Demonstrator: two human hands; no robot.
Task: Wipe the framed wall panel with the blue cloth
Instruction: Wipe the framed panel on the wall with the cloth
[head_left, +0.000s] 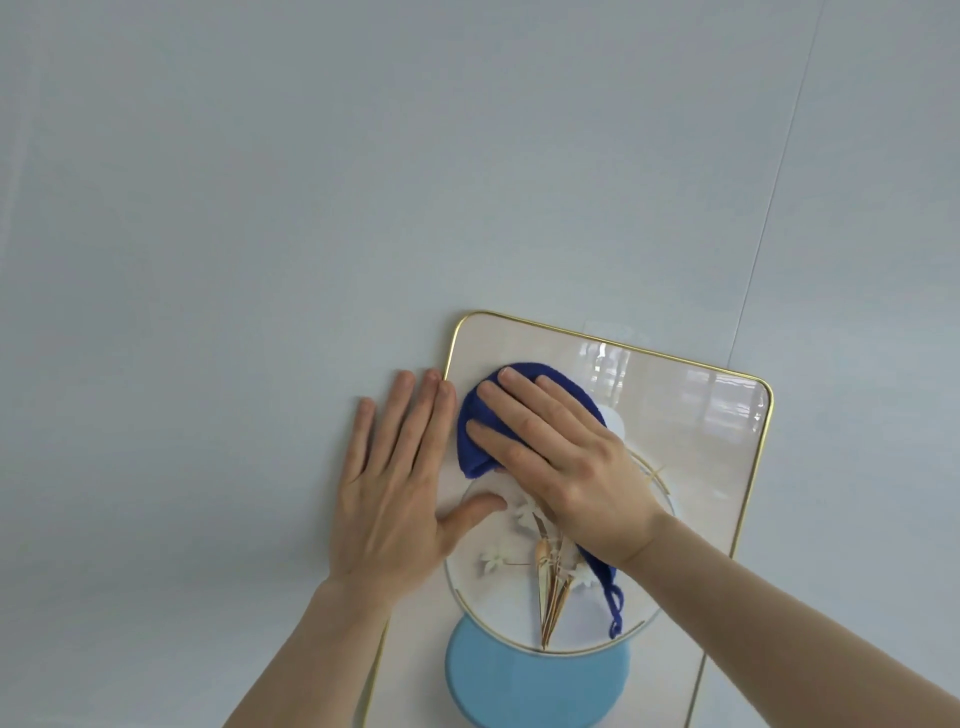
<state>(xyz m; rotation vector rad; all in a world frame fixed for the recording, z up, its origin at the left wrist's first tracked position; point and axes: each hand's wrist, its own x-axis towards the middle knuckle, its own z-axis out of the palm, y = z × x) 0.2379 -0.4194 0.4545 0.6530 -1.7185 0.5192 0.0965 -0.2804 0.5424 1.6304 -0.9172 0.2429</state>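
Observation:
The framed wall panel hangs tilted on the wall, cream-coloured and glossy with a thin gold rim, white flowers in a gold ring and a light blue disc at its bottom. My right hand lies flat on the dark blue cloth, pressing it against the panel's upper left part. A strand of the cloth dangles below my wrist. My left hand rests flat with fingers spread on the panel's left edge, partly on the wall, its thumb on the panel.
A pale grey-blue wall surrounds the panel. A thin vertical seam runs down the wall toward the panel's upper right corner. Window reflections show in the panel's top right.

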